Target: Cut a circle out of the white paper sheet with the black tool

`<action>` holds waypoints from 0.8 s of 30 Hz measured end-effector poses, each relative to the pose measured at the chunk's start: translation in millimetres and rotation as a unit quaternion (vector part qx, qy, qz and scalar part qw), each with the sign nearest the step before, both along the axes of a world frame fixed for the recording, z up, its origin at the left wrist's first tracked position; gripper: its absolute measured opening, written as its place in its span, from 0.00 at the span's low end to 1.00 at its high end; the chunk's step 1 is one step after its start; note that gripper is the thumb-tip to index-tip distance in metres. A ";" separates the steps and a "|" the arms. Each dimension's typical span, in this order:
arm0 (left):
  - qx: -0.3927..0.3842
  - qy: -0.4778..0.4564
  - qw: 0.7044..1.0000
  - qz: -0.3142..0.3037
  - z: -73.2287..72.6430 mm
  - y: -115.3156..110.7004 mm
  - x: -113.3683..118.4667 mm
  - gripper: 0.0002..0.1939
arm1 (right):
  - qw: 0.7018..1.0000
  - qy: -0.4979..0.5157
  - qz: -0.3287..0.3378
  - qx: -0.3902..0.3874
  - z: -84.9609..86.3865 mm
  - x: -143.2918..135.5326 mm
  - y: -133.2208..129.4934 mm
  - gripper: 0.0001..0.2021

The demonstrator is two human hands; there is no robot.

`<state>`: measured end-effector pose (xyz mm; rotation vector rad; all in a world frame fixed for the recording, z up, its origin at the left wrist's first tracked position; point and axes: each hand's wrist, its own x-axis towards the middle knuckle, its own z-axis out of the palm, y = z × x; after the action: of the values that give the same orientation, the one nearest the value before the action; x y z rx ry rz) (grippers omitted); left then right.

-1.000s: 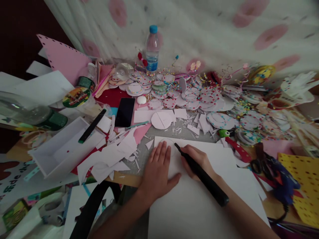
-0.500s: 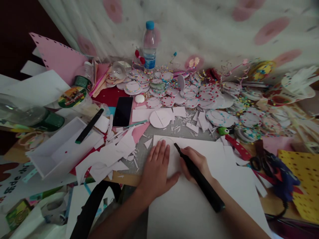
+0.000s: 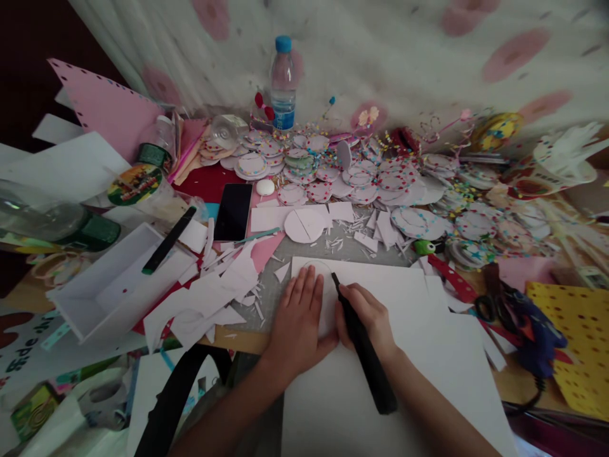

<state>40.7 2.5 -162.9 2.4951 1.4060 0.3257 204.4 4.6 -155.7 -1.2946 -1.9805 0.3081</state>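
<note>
My left hand [image 3: 297, 327] lies flat on a white foam board [image 3: 428, 311], fingers stretched forward near its top left corner. A faint curved line [image 3: 314, 261] runs around its fingertips, partly hidden under the hand. My right hand [image 3: 368, 314] is closed around a long black craft knife [image 3: 368, 371], its dark tip on the board just right of the left fingers, at the curve. Beyond the board's top edge lies a white disc [image 3: 303, 225] with a line across it.
White offcuts [image 3: 209, 292] and small slivers litter the grey mat [image 3: 356, 251]. Decorated discs [image 3: 394, 181] are piled at the back, below a water bottle [image 3: 283, 89]. A phone [image 3: 233, 212] and a white box [image 3: 118, 285] stand left; scissors [image 3: 490, 298] and a blue tool [image 3: 535, 330] lie right.
The knife tip has moved slightly down along the curve, and its handle has swung left to a steeper angle. My left thumb has drawn in a little. The left hand stays on the board.
</note>
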 end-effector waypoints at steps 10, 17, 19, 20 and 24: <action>0.007 -0.001 1.000 -0.001 1.6 -0.5 -0.2 0.45 | 0.999 0.020 -0.020 -0.014 0.9 -2.4 -6.9 0.12; 0.010 -0.002 1.000 0.000 0.0 -0.4 -0.2 0.44 | 0.996 0.034 -0.083 -0.017 -1.3 -13.7 -13.5 0.11; 0.009 -0.005 1.000 0.000 -0.4 -0.5 0.0 0.43 | 0.994 0.033 -0.101 -0.017 -2.5 -16.3 -14.7 0.11; 0.009 -0.005 1.000 -0.001 -0.4 -0.6 0.1 0.43 | 0.994 0.030 -0.107 -0.017 -2.6 -17.2 -15.2 0.11; 0.004 -0.006 1.000 0.004 -0.1 -1.3 0.3 0.42 | 0.995 0.015 -0.095 -0.018 0.3 -18.5 -15.8 0.10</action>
<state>41.1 1.2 -163.0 2.4909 1.4144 0.3479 185.9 -11.2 -155.4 -1.4816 -1.8180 0.2702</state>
